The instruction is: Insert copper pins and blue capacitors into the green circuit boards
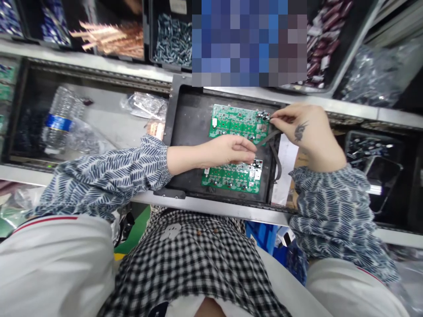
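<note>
Green and flat, the upper board lies toward the far side of the black tray, the lower board toward its near side. From my distant seat, I see the right hand with fingertips nearly together at the upper board's corner; I can't tell their grip. Mid-tray, the left hand curls loosely beside a grey strip, its hold unclear. Snagging that strip could drag a board; pressing hard could bend corner parts.
</note>
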The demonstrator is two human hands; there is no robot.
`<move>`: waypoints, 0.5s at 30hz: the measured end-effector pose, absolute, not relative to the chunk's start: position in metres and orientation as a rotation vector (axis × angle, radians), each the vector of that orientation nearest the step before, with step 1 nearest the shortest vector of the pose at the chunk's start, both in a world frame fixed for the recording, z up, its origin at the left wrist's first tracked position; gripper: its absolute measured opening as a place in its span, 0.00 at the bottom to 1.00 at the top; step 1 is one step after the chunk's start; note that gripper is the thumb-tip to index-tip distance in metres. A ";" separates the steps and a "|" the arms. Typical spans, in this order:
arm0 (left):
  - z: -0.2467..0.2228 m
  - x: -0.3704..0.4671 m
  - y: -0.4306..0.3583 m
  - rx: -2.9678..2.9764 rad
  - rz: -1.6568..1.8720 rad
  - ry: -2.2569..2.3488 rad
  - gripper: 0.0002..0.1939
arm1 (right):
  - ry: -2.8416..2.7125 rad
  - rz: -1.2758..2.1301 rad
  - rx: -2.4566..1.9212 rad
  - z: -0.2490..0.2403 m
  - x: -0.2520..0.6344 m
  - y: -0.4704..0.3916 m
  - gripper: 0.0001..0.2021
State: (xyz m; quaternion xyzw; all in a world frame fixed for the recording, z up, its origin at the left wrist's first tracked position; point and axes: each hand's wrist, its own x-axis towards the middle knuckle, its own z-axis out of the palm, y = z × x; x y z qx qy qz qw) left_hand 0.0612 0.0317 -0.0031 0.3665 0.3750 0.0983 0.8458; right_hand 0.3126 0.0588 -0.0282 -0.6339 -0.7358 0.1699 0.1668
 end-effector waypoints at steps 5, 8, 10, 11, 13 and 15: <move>0.003 0.061 0.035 0.670 0.270 0.835 0.05 | -2.190 0.378 -1.782 -0.012 0.306 0.045 0.12; 0.005 0.060 0.036 0.591 0.298 0.846 0.06 | -2.139 0.367 -1.555 0.007 0.284 0.012 0.20; 0.005 0.061 0.033 0.586 0.293 0.819 0.06 | -2.134 0.412 -1.446 0.017 0.265 -0.010 0.12; 0.005 0.061 0.031 0.602 0.291 0.801 0.05 | -2.130 0.411 -1.416 0.020 0.256 -0.020 0.08; 0.005 0.061 0.028 0.712 0.270 0.751 0.05 | -2.122 0.379 -1.390 0.024 0.244 -0.034 0.05; 0.008 0.054 0.036 0.988 0.258 0.723 0.06 | -2.065 0.301 -1.403 0.025 0.243 -0.045 0.05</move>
